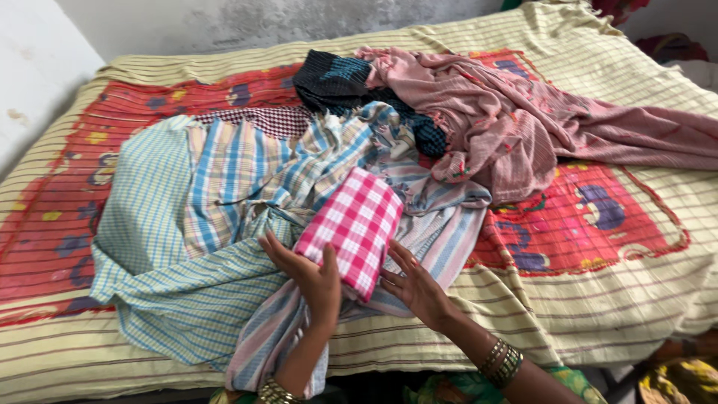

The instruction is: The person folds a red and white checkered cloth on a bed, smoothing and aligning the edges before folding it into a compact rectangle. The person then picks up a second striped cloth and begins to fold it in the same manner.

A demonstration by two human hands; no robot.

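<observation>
**Folded pink checked cloth being steadied on the pile**

A folded pink-and-white checked cloth (pixel 353 228) is being held atop rumpled striped and checked cloths (pixel 224 209) on the bedspread (pixel 613 299). It is being cupped by the left hand (pixel 310 277), thumb over its near edge; the right hand (pixel 415 284) is being kept open-fingered just beside it. It is judged light, soft and floppy, best supported under the fold.

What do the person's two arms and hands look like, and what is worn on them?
Both forearms are bare, with no sleeves in view. The left hand has a gold-coloured bangle at the wrist, near the bottom edge of the picture. The right hand has a stack of several gold-coloured bangles at the wrist. No gloves. Rings on the fingers cannot be made out.
</observation>
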